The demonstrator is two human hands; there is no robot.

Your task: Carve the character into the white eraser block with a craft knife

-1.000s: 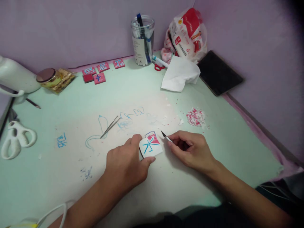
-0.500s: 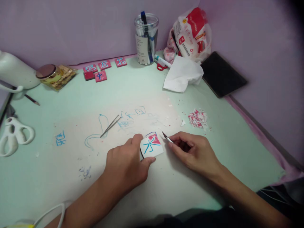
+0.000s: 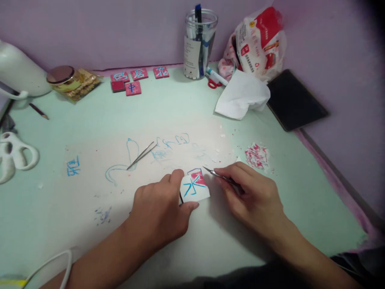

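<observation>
My left hand (image 3: 164, 204) grips a small square tile (image 3: 195, 192), fingers behind its left edge and thumb along the lower one. The tile's face is white with blue brush-like strokes, and its upper right corner shows red. In my right hand (image 3: 251, 192) is a craft knife (image 3: 214, 173), pinched between thumb and fingers. Its blade points up and left, just off the tile's upper right corner and not touching it. Tweezers (image 3: 141, 155) lie on the table beyond my left hand. A heap of red and white shavings (image 3: 257, 155) sits past my right hand.
Several red tiles (image 3: 133, 88) with characters lie at the back. A jar of pens (image 3: 200, 44), a crumpled tissue (image 3: 240, 96) and a dark tablet (image 3: 296, 100) stand or lie to the right of them. White scissors (image 3: 19, 156) and a pencil (image 3: 39, 111) are at left.
The knife has turned in my right hand to lie flatter, its tip staying near the tile's corner. My left hand keeps its hold on the tile. The camera view has shifted slightly.
</observation>
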